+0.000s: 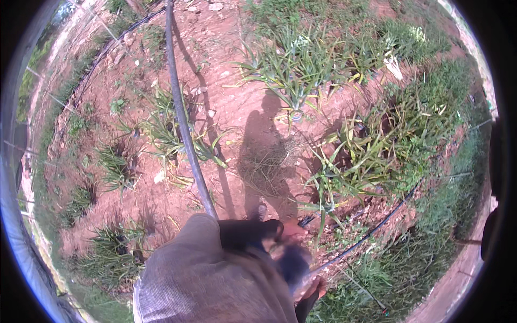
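Observation:
A grey-brown garment (204, 269) fills the lower middle, with a dark sleeve (247, 234) reaching right from it. Just past the sleeve's end is a blurred, skin-coloured patch, probably my left hand (292, 228); its fingers cannot be made out. It is close to the soil beside a long-leaved green plant (326, 199). A small dark object (307, 220) lies next to it; I cannot tell whether it is held. Lower right, another skin-coloured part (319, 287), perhaps my right hand, shows only in part. Dark blue cloth (293, 264) is smeared between them.
A long dark pole or pipe (183, 118) runs from the top edge to the garment. Clumps of strappy plants (388, 145) grow right and left (116, 167) on reddish soil (226, 102). A black hose (371, 232) crosses the lower right by grass (425, 264). Dry stems (266, 167) lie in the middle.

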`<state>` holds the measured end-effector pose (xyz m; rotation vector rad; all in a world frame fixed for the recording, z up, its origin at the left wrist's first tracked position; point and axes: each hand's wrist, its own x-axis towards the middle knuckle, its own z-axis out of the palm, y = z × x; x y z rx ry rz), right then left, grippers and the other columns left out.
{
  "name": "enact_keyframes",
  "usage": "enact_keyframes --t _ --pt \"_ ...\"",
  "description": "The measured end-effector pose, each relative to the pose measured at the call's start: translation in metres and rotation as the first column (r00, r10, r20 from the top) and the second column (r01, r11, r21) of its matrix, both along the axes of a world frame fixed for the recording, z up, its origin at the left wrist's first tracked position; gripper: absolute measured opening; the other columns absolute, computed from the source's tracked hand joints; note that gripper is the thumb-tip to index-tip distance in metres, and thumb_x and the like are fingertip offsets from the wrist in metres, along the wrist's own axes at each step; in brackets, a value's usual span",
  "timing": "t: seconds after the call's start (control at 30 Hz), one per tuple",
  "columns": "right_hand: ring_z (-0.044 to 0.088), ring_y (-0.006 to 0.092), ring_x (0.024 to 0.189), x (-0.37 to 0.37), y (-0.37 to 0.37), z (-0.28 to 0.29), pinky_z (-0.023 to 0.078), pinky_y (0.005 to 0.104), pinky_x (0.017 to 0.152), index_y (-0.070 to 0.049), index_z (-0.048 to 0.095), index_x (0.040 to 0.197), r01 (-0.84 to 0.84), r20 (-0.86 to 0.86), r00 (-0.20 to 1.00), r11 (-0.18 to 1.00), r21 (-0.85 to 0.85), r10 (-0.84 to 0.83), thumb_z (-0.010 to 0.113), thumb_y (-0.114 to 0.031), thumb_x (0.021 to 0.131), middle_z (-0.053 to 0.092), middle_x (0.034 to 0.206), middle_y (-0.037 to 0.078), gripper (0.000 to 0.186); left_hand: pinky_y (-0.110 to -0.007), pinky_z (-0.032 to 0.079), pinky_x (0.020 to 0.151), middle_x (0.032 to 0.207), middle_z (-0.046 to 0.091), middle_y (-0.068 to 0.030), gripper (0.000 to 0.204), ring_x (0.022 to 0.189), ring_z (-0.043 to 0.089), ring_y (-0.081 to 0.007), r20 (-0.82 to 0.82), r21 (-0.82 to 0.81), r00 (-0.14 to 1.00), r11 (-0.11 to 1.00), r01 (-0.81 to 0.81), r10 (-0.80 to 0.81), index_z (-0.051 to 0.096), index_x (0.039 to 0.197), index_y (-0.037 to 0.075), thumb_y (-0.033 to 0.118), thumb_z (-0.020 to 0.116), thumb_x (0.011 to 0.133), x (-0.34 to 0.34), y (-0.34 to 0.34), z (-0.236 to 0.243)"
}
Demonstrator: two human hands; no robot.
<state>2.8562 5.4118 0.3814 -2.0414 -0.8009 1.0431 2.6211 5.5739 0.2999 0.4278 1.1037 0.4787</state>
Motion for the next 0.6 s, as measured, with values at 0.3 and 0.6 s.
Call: enact_keyframes --t 0.3,0.6 --pt "0.059 0.0183 0.078 -0.292 0.190 0.020 0.045 0.0296 0.073 -0.002 0.060 0.085 -0.728 -0.161 0.528 0.542 0.419 0.834 0.062 -0.019 0.085 0.058 0.071 0.009 0.018 -0.041 0.051 0.069 0.089 0.067 -0.0161 0.033 0.077 0.065 -0.0291 -0.557 0.594 0.740 0.803 0.039 0.376 0.063 0.107 0.005 0.026 0.059 0.081 -0.172 -0.020 0.005" --pt "0.057 0.0227 0.066 -0.346 0.239 -0.001 0.044 0.0360 0.062 0.002 0.065 0.086 -0.925 0.199 0.073 -0.009 0.381 0.977 0.063 -0.008 0.086 0.060 0.073 0.012 0.010 -0.045 0.049 0.078 0.093 0.065 -0.0239 0.031 0.092 0.063 -0.0390 -0.697 0.460 0.483 0.847 -0.267 0.531 0.066 0.094 0.000 0.024 0.049 0.086 -0.210 -0.028 0.112"
